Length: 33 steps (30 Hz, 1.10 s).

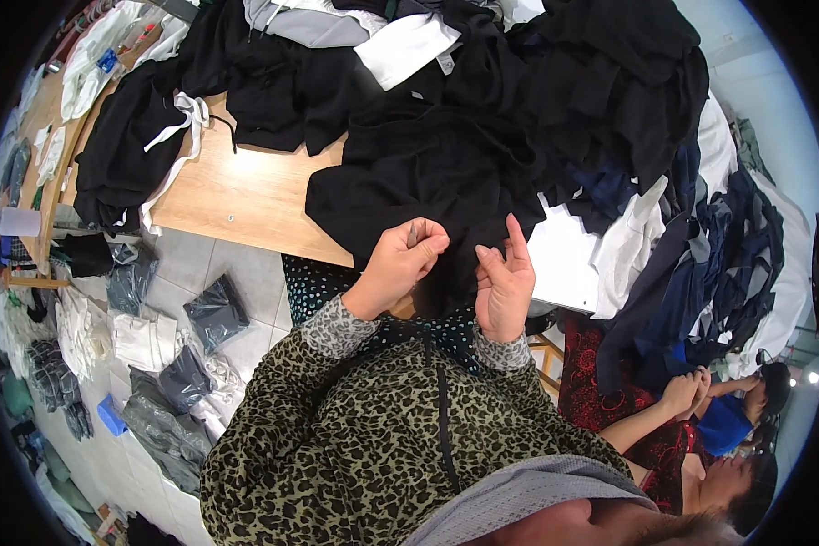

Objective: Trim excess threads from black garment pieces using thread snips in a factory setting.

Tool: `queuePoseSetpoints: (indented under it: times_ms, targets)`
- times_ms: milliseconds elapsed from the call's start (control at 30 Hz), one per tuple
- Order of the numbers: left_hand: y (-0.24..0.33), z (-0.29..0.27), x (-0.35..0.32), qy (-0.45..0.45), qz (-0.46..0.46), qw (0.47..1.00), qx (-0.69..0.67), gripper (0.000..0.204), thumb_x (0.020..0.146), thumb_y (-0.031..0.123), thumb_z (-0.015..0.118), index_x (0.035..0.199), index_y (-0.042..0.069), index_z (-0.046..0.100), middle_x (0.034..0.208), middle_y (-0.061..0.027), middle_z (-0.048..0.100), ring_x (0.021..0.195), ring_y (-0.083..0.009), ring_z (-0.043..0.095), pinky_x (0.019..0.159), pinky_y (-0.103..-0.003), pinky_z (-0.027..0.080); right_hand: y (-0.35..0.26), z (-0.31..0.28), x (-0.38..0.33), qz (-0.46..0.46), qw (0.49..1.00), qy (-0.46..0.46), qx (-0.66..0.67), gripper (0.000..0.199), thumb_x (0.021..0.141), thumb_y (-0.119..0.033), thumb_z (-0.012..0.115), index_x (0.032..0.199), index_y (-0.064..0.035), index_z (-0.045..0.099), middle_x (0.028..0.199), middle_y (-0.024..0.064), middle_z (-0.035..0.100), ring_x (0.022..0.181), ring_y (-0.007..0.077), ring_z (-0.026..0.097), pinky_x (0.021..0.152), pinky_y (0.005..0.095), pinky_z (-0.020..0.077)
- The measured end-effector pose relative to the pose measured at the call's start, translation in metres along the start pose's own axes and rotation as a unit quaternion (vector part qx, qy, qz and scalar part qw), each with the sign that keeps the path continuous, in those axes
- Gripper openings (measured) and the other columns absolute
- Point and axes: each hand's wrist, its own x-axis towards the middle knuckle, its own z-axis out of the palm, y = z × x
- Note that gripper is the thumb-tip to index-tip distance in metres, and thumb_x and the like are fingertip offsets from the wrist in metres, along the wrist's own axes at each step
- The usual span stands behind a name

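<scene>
The black garment (428, 173) was matt woven cloth, soft and creased, swallowing light with no sheen. Under it the table (237, 196) was pale wood, smooth and faintly glossy where a lamp glared off it. Just right of the garment, a white fabric piece (573, 259) looked smooth and flat. The left hand (400, 259) and right hand (505, 282) emerged from mottled knit cuffs on a leopard-print cloth sleeve. Below the table, bagged bundles (214, 314) lay in shiny, crinkled clear plastic on smooth grey floor tiles (191, 259).
</scene>
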Motion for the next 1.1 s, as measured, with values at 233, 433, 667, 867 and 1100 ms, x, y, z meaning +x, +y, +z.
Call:
queuePoseSetpoints:
  times_ms: [233, 433, 667, 867, 1100]
  targets:
    - [-0.008, 0.01, 0.006, 0.034, 0.273, 0.887, 0.37, 0.006, 0.086, 0.008, 0.06, 0.088, 0.002, 0.06, 0.072, 0.0038, 0.053, 0.06, -0.0024, 0.046, 0.053, -0.017, 0.037, 0.004, 0.005, -0.003, -0.022, 0.999, -0.022, -0.031, 0.067, 0.078, 0.013, 0.058, 0.137, 0.0056, 0.027, 0.104, 0.0037, 0.041, 0.067, 0.004, 0.044, 0.06, 0.0164, 0.0403]
    - [0.0, 0.003, 0.003, -0.021, -0.035, 0.999, 0.004, 0.011, 0.09, 0.013, 0.055, 0.084, 0.004, 0.054, 0.071, 0.0032, 0.05, 0.057, -0.0036, 0.043, 0.048, -0.018, 0.035, 0.003, 0.0, -0.002, -0.018, 0.999, -0.018, -0.028, 0.068, 0.077, 0.013, 0.058, 0.138, 0.0046, 0.027, 0.107, 0.0035, 0.041, 0.069, 0.0037, 0.045, 0.06, 0.0157, 0.0397]
    - [0.001, 0.002, 0.002, -0.002, -0.001, 1.0, 0.027, 0.008, 0.088, 0.012, 0.059, 0.086, 0.004, 0.057, 0.072, 0.0032, 0.051, 0.057, -0.0035, 0.043, 0.047, -0.017, 0.033, 0.002, 0.001, -0.003, -0.011, 0.999, -0.019, -0.03, 0.069, 0.078, 0.012, 0.059, 0.138, 0.0054, 0.026, 0.094, 0.0014, 0.044, 0.067, 0.0031, 0.042, 0.058, 0.0147, 0.0378]
    - [-0.013, 0.01, 0.005, 0.048, 0.321, 0.86, 0.394, 0.005, 0.086, 0.006, 0.06, 0.085, 0.001, 0.059, 0.074, 0.0049, 0.053, 0.059, -0.0036, 0.047, 0.05, -0.018, 0.037, 0.007, 0.001, -0.004, -0.021, 0.999, -0.023, -0.03, 0.069, 0.077, 0.014, 0.057, 0.138, 0.0056, 0.026, 0.099, 0.0011, 0.041, 0.069, 0.0025, 0.041, 0.06, 0.0138, 0.039]
    - [-0.004, 0.005, 0.005, -0.002, -0.042, 0.999, -0.01, 0.012, 0.089, 0.015, 0.057, 0.083, 0.006, 0.055, 0.066, 0.0047, 0.048, 0.054, -0.0026, 0.042, 0.045, -0.017, 0.032, 0.004, 0.002, -0.002, 0.007, 1.0, -0.009, -0.012, 0.07, 0.076, 0.014, 0.058, 0.138, 0.0057, 0.025, 0.105, 0.0029, 0.04, 0.065, 0.0023, 0.041, 0.056, 0.0142, 0.0374]
